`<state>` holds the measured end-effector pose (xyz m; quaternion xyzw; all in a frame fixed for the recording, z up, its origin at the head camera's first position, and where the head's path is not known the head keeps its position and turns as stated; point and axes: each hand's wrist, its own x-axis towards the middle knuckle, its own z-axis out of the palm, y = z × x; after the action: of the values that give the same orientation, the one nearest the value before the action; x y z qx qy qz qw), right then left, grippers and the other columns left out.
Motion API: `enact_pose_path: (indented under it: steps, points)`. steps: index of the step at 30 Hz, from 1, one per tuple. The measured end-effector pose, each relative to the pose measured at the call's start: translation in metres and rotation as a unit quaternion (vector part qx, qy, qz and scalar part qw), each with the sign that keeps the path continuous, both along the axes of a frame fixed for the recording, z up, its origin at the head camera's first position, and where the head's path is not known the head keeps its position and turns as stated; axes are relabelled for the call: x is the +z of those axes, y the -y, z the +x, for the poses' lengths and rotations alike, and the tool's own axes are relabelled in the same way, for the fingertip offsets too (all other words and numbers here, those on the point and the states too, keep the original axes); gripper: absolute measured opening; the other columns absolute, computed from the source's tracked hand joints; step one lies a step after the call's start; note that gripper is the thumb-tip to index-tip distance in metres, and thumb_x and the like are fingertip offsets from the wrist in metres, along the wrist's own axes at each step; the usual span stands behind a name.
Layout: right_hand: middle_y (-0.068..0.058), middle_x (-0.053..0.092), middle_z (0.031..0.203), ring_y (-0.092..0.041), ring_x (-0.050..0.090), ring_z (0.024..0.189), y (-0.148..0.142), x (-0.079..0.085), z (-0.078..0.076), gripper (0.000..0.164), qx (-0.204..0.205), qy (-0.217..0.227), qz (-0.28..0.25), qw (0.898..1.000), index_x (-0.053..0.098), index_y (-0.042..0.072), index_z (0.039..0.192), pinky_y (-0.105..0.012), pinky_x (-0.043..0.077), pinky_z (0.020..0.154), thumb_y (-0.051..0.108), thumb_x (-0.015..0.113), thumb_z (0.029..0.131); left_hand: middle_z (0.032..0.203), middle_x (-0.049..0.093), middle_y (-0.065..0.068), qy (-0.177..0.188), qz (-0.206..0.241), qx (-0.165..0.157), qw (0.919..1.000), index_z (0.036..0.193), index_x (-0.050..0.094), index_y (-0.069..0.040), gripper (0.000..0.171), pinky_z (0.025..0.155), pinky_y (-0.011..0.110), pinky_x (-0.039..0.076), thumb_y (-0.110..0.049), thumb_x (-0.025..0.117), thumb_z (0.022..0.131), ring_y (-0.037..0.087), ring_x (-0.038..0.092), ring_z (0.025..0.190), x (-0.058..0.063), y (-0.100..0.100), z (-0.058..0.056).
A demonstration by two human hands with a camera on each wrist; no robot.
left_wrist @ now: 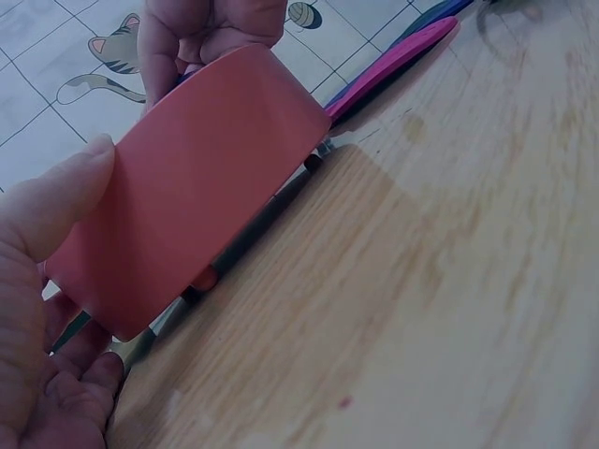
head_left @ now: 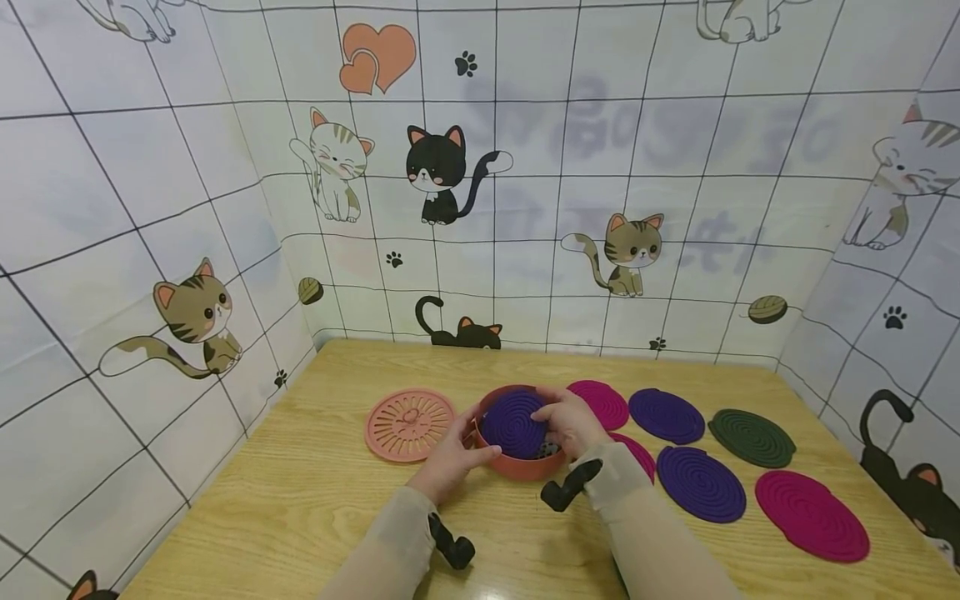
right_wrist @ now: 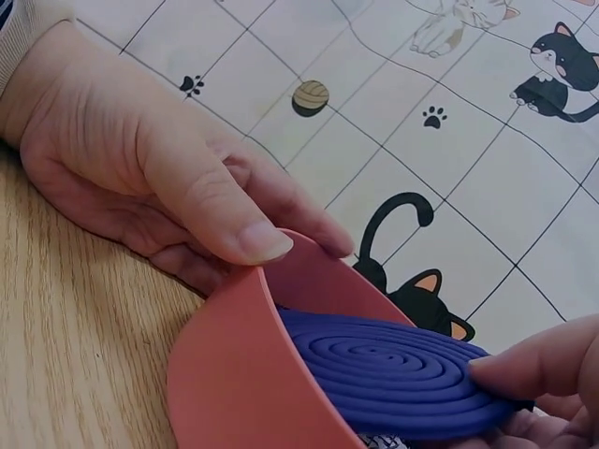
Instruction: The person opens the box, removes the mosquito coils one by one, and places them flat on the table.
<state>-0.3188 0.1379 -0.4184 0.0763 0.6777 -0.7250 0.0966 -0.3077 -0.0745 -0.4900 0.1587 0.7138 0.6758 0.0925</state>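
Note:
A coral round container [head_left: 517, 470] stands on the table in front of the person. The left hand [head_left: 448, 458] grips its left side, with the thumb [right_wrist: 257, 241] at the rim in the right wrist view. Between thumb and fingers, the right hand [head_left: 573, 423] pinches the edge of a purple spiral coaster [head_left: 513, 423]. That coaster lies tilted across the container's mouth, partly inside it. Below it, a bit of black-and-white patterned material [head_left: 550, 450] shows in the container. In the left wrist view, the container's outer wall [left_wrist: 197, 178] hides the coaster almost wholly.
Left of the container lies a coral slotted lid [head_left: 410, 425]. More spiral coasters are spread on the right: magenta [head_left: 812, 516], purple [head_left: 702, 485] and green [head_left: 752, 437] ones. A cat-print sheet [head_left: 525, 275] rises behind the wooden table [head_left: 247, 517].

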Motion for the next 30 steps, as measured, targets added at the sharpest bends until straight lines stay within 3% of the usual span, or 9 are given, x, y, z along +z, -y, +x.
enact_pose_path:
  steps: [7, 11, 18, 25, 30]
  points:
    - [-0.023, 0.048, 0.132, -0.022, 0.062, 0.094, -0.006, -0.001, -0.005, 0.055, -0.018, -0.003, -0.026, 0.999, 0.041, 0.001, 0.141, -0.032, 0.056, 0.074, -0.01, 0.052, 0.089, 0.155, 0.024, 0.016, 0.009, 0.006, -0.009, 0.9999, 0.153, 0.022, -0.012, 0.086, 0.114, 0.052, 0.018, -0.013, 0.074, 0.085, 0.037, 0.021, 0.142, 0.003, 0.001, -0.002]
    - [-0.016, 0.056, 0.12, -0.015, 0.063, 0.084, -0.013, 0.002, -0.004, 0.054, -0.01, 0.002, -0.068, 0.998, 0.04, -0.001, 0.141, -0.028, 0.055, 0.07, -0.011, 0.051, 0.089, 0.155, 0.026, 0.013, 0.001, 0.003, -0.005, 1.0, 0.153, 0.024, -0.015, 0.085, 0.115, 0.05, 0.018, -0.016, 0.075, 0.085, 0.034, 0.023, 0.142, 0.002, 0.001, -0.001]
    - [-0.007, 0.061, 0.114, -0.012, 0.064, 0.085, -0.034, 0.008, 0.001, 0.056, 0.006, -0.004, -0.093, 0.996, 0.037, -0.001, 0.144, -0.027, 0.055, 0.073, -0.008, 0.053, 0.091, 0.155, 0.029, 0.008, -0.003, 0.016, -0.005, 0.9998, 0.153, 0.026, -0.021, 0.083, 0.115, 0.048, 0.02, -0.016, 0.074, 0.085, 0.032, 0.024, 0.142, 0.0, 0.0, 0.0]
    - [0.001, 0.067, 0.092, -0.01, 0.065, 0.077, -0.062, 0.014, 0.006, 0.056, 0.01, 0.001, -0.115, 0.993, 0.039, 0.002, 0.143, -0.024, 0.054, 0.068, -0.008, 0.055, 0.091, 0.15, 0.036, 0.011, -0.013, 0.01, -0.007, 0.9998, 0.153, 0.026, -0.019, 0.082, 0.11, 0.047, 0.029, -0.014, 0.073, 0.086, 0.03, 0.037, 0.133, 0.0, -0.001, 0.0]
    - [0.002, 0.067, 0.094, -0.009, 0.065, 0.078, -0.081, 0.016, 0.011, 0.059, 0.028, -0.003, -0.122, 0.992, 0.034, 0.003, 0.147, -0.024, 0.055, 0.07, -0.008, 0.052, 0.093, 0.152, 0.033, 0.013, -0.015, -0.004, 0.0, 0.9999, 0.153, 0.026, -0.017, 0.081, 0.112, 0.048, 0.026, -0.014, 0.073, 0.087, 0.032, 0.033, 0.137, 0.001, 0.0, 0.0]
